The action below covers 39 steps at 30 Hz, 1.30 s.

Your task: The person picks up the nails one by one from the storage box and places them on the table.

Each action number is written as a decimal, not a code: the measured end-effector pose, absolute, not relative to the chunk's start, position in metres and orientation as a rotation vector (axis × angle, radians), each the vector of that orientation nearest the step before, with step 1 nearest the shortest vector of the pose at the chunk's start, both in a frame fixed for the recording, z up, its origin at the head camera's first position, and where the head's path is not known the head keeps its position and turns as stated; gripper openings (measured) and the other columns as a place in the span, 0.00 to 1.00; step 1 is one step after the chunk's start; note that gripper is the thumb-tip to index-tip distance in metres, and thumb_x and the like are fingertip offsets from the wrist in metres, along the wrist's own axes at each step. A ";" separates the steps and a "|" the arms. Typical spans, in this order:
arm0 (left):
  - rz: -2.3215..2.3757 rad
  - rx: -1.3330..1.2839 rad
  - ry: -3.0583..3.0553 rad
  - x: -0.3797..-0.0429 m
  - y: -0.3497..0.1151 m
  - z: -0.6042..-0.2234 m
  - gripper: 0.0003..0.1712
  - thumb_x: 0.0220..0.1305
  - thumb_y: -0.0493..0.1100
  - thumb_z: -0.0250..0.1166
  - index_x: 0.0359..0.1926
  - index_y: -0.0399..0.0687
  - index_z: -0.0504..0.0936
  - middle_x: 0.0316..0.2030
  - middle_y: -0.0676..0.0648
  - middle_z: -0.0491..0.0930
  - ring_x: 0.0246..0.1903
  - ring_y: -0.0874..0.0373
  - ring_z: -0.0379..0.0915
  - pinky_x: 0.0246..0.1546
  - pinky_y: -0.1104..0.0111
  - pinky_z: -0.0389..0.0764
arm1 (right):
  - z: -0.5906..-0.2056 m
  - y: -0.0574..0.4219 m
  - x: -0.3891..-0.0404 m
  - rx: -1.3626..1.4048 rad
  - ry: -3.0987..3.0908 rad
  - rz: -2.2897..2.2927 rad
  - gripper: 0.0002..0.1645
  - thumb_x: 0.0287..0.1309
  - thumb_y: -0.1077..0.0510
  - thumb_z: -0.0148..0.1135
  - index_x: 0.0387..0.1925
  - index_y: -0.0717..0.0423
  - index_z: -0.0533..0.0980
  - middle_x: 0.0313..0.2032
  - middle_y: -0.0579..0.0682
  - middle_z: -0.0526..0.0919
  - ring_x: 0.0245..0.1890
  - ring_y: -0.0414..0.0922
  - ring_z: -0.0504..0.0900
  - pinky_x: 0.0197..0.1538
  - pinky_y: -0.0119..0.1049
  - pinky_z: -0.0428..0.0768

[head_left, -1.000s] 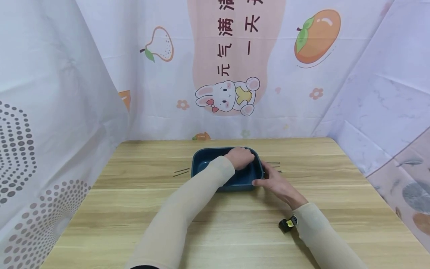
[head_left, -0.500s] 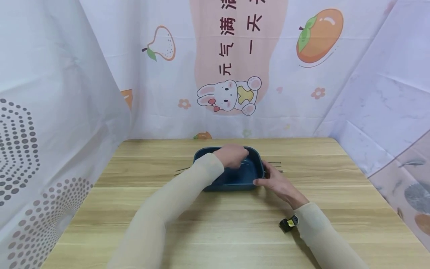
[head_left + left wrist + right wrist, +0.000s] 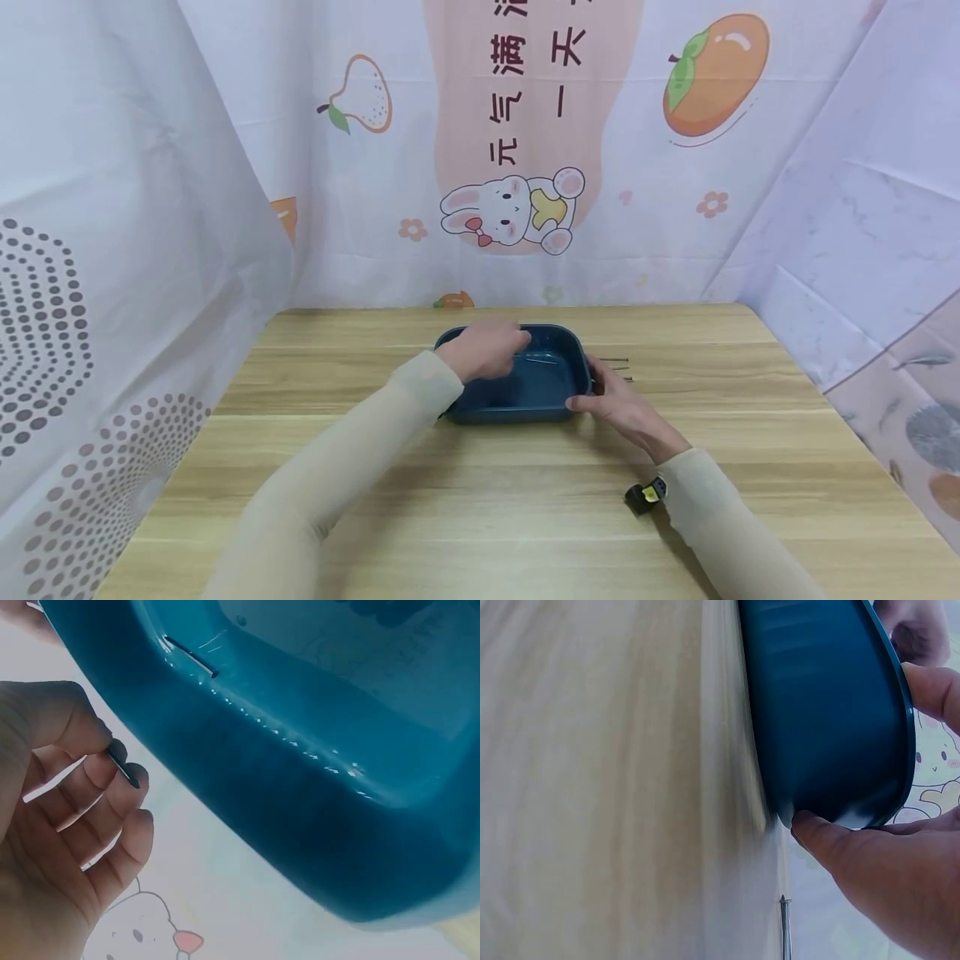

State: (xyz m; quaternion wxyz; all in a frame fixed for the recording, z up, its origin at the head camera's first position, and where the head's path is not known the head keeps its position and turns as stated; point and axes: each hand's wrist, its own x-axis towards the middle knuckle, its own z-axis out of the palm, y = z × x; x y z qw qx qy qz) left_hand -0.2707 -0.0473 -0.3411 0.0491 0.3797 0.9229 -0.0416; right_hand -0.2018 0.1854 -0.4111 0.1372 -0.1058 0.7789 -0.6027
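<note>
A dark blue rectangular tray (image 3: pixel 517 414) lies on the wooden table. Over its left part hovers my left hand (image 3: pixel 491 346), pinching a nail (image 3: pixel 124 769) between thumb and fingertips, as the left wrist view shows. Another nail (image 3: pixel 191 656) lies on the tray's floor. My right hand (image 3: pixel 622 412) grips the tray's right end, its thumb on the near corner and its fingers against the outer wall. Several nails (image 3: pixel 615 360) rest on the table just right of the tray, partly behind that hand.
The wooden table (image 3: pixel 480 517) reaches back to a printed cloth curtain (image 3: pixel 360 208). More cloth hangs along the left and right sides. A small black and yellow device (image 3: pixel 645 497) sits at the right sleeve's cuff.
My left hand has moved left across the tray, from its right part to its left, uncovering more of the tray's floor. The right hand stays at the tray's right end.
</note>
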 end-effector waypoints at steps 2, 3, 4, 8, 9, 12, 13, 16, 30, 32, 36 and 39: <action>-0.137 1.142 2.824 -0.267 -0.054 -0.342 0.15 0.63 0.37 0.59 0.51 0.49 0.80 0.38 0.51 0.76 0.34 0.58 0.70 0.36 0.67 0.76 | -0.411 0.185 -0.202 -0.302 2.255 -1.743 0.54 0.54 0.63 0.66 0.73 0.60 0.43 0.70 0.64 0.52 0.68 0.61 0.56 0.66 0.56 0.58; -0.146 1.139 2.833 -0.265 -0.057 -0.342 0.15 0.63 0.38 0.59 0.51 0.49 0.80 0.39 0.51 0.77 0.34 0.58 0.71 0.36 0.67 0.77 | -0.411 0.185 -0.202 -0.299 2.255 -1.744 0.54 0.53 0.63 0.66 0.73 0.60 0.43 0.70 0.64 0.51 0.68 0.61 0.56 0.66 0.56 0.58; -0.159 1.135 2.843 -0.264 -0.060 -0.342 0.15 0.63 0.39 0.59 0.51 0.49 0.80 0.39 0.51 0.77 0.35 0.59 0.71 0.37 0.67 0.77 | -0.411 0.185 -0.202 -0.292 2.254 -1.745 0.55 0.53 0.63 0.66 0.73 0.60 0.43 0.70 0.64 0.51 0.68 0.61 0.56 0.66 0.55 0.58; -0.237 1.127 2.892 -0.259 -0.071 -0.346 0.14 0.63 0.41 0.60 0.49 0.51 0.80 0.39 0.52 0.78 0.35 0.60 0.72 0.37 0.67 0.77 | -0.411 0.186 -0.202 -0.293 2.262 -1.744 0.56 0.52 0.63 0.67 0.73 0.62 0.43 0.70 0.65 0.52 0.68 0.62 0.56 0.66 0.55 0.59; -0.241 1.124 2.901 -0.258 -0.074 -0.347 0.13 0.63 0.42 0.60 0.49 0.51 0.80 0.39 0.52 0.77 0.35 0.60 0.72 0.37 0.67 0.77 | -0.411 0.186 -0.201 -0.294 2.266 -1.743 0.56 0.51 0.62 0.68 0.73 0.62 0.43 0.70 0.65 0.51 0.68 0.62 0.56 0.66 0.55 0.59; -0.251 1.112 2.920 -0.255 -0.083 -0.349 0.13 0.63 0.42 0.61 0.48 0.51 0.79 0.37 0.52 0.77 0.34 0.60 0.72 0.37 0.68 0.77 | -0.412 0.187 -0.201 -0.298 2.273 -1.743 0.57 0.51 0.62 0.68 0.73 0.62 0.43 0.70 0.66 0.51 0.68 0.62 0.56 0.66 0.55 0.58; -0.244 1.109 2.922 -0.253 -0.085 -0.349 0.13 0.63 0.42 0.61 0.48 0.50 0.79 0.37 0.52 0.77 0.34 0.60 0.72 0.37 0.68 0.77 | -0.412 0.187 -0.201 -0.296 2.273 -1.742 0.57 0.51 0.62 0.68 0.73 0.62 0.43 0.70 0.66 0.51 0.68 0.62 0.55 0.66 0.55 0.58; -0.220 1.099 2.923 -0.250 -0.094 -0.349 0.12 0.63 0.42 0.61 0.48 0.49 0.79 0.37 0.51 0.77 0.34 0.59 0.72 0.37 0.67 0.77 | -0.412 0.187 -0.201 -0.282 2.264 -1.746 0.57 0.52 0.62 0.68 0.73 0.61 0.43 0.70 0.65 0.51 0.68 0.62 0.55 0.66 0.55 0.58; -0.092 1.122 3.010 -0.242 -0.138 -0.358 0.08 0.56 0.35 0.61 0.38 0.46 0.80 0.31 0.51 0.76 0.30 0.57 0.72 0.31 0.65 0.76 | -0.412 0.186 -0.201 -0.279 2.260 -1.743 0.56 0.52 0.62 0.67 0.73 0.60 0.43 0.70 0.64 0.51 0.67 0.61 0.57 0.66 0.55 0.60; -0.065 1.100 3.016 -0.242 -0.144 -0.358 0.08 0.56 0.34 0.61 0.38 0.45 0.80 0.31 0.51 0.75 0.30 0.58 0.71 0.32 0.64 0.76 | -0.412 0.186 -0.201 -0.284 2.259 -1.743 0.56 0.52 0.62 0.68 0.74 0.59 0.43 0.71 0.64 0.51 0.67 0.61 0.57 0.66 0.55 0.60; -0.034 1.071 3.030 -0.240 -0.155 -0.361 0.09 0.55 0.33 0.61 0.38 0.44 0.79 0.31 0.51 0.75 0.29 0.58 0.71 0.34 0.64 0.76 | -0.413 0.186 -0.201 -0.284 2.270 -1.733 0.57 0.52 0.61 0.69 0.74 0.59 0.43 0.71 0.63 0.50 0.68 0.61 0.56 0.66 0.55 0.59; -0.019 1.044 3.052 -0.239 -0.162 -0.363 0.09 0.55 0.33 0.60 0.39 0.44 0.79 0.33 0.50 0.76 0.31 0.57 0.73 0.36 0.63 0.78 | -0.413 0.187 -0.201 -0.282 2.273 -1.725 0.58 0.52 0.60 0.69 0.74 0.59 0.42 0.71 0.63 0.50 0.68 0.61 0.55 0.66 0.54 0.58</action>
